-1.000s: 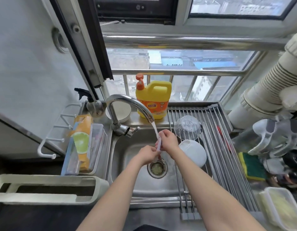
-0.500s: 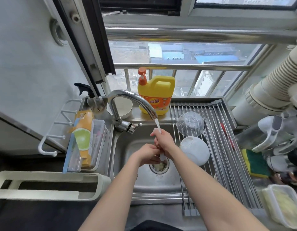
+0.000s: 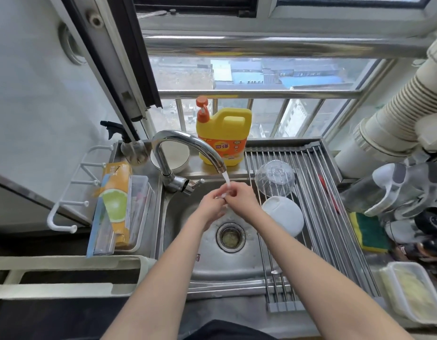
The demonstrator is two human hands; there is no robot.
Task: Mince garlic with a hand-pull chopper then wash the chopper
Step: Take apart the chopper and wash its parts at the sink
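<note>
Over the steel sink [image 3: 239,262], my left hand [image 3: 209,208] and my right hand [image 3: 240,198] meet under the water running from the tap [image 3: 188,143]. Together their fingers pinch a small white chopper part [image 3: 222,197], which they mostly hide. The chopper's clear bowl [image 3: 275,177] lies upside down on the roll-up drying rack [image 3: 318,207]. In front of the bowl on the same rack sits the white chopper lid [image 3: 285,215].
A yellow dish soap jug [image 3: 225,136] stands behind the sink, with a white bowl [image 3: 173,155] left of it. A side caddy holds an orange box [image 3: 115,200]. On the right are a green sponge [image 3: 371,233] and a lidded plastic container [image 3: 416,290]. The drain strainer [image 3: 230,237] holds residue.
Both hands have risen closer to the spout. The white part, held up in the right hand a second ago, is now almost enclosed between both hands.
</note>
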